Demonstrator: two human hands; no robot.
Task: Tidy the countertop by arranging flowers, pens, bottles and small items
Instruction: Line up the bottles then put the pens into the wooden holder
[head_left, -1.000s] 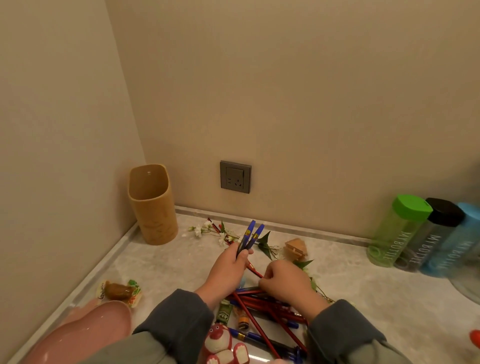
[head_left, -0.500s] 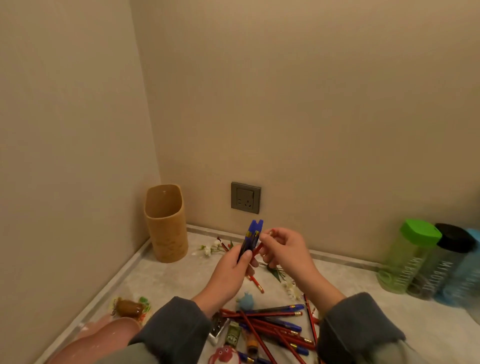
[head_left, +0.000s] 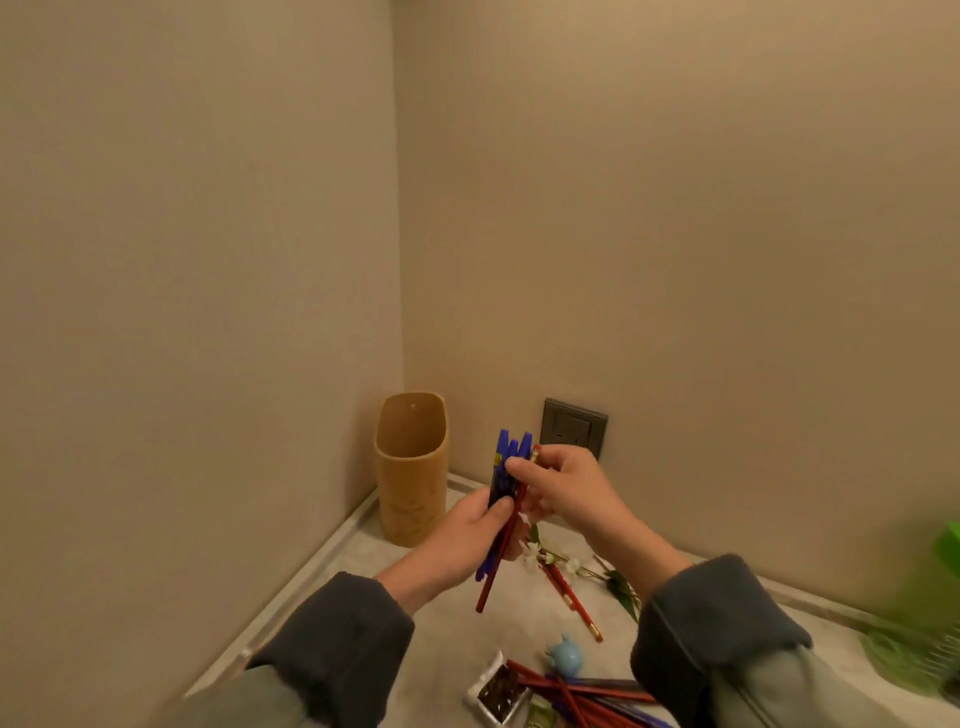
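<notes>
1. Three blue pens (head_left: 503, 451), as far as their caps show, and one red pencil (head_left: 492, 577) stand as an upright bundle in mid-air. They are above the countertop (head_left: 457, 639) and just right of the bamboo holder (head_left: 412, 478).
2. Change: a second ago only two blue pens were held, low over the pile. The bundle is now larger and raised, so gathering is advancing. Transfer to the holder looks the likely next step.
3. Left hand (head_left: 467, 532): fingers and thumb curl round the bundle's middle, grasping it.
4. Right hand (head_left: 569, 483): thumb and fingertips pinch the bundle's upper end beside the pencil's eraser tip, apparently squaring it.
5. Remaining on the counter: loose pens and pencils (head_left: 587, 691), flower sprigs (head_left: 556, 561), a blue figurine (head_left: 565, 657), and a blurred green bottle (head_left: 930, 654).
</notes>
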